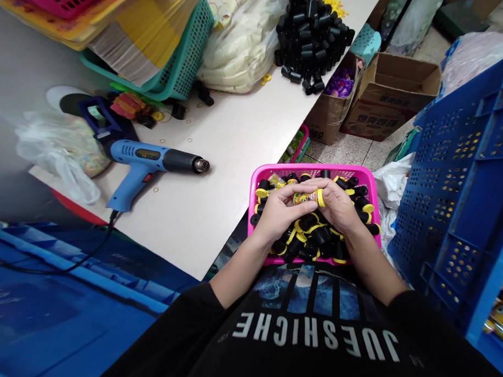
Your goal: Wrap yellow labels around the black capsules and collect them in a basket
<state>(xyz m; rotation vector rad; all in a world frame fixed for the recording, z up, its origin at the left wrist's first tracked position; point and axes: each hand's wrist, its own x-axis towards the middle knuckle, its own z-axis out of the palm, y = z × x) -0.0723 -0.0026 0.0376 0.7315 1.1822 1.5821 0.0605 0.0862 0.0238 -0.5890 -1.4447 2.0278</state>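
Observation:
Both hands are close together over a pink basket (250, 210) on my lap. My left hand (283, 209) is closed around a small bottle (305, 197) with a colourful printed wrap and a yellow cap. At the capped end, my right hand (338, 204) has its fingers round the same bottle. Below them the basket holds many black bottles (321, 234) with yellow caps. One wrapped bottle (276, 180) lies near the basket's far left corner.
On the table (219, 211) at the left lies a blue heat gun (143, 159) with its cord hanging down. A pile of black bottles (312, 38) stands at the far end. Cardboard boxes (392, 90) and a tall blue crate (454, 203) are at the right.

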